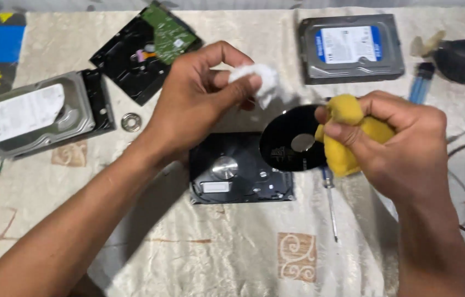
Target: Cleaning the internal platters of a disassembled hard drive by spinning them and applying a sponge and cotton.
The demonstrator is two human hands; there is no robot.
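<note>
Above the opened black drive case (241,170), your right hand (394,146) pinches the shiny round platter (293,146) through a soft yellow cloth (348,137), while your left hand (199,93) squeezes a white cotton wad (262,80).

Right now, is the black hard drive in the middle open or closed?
Open. The black hard drive shows its bare spindle hub and inner parts, with no cover. Its shiny disc is out, held in the right hand.
</note>
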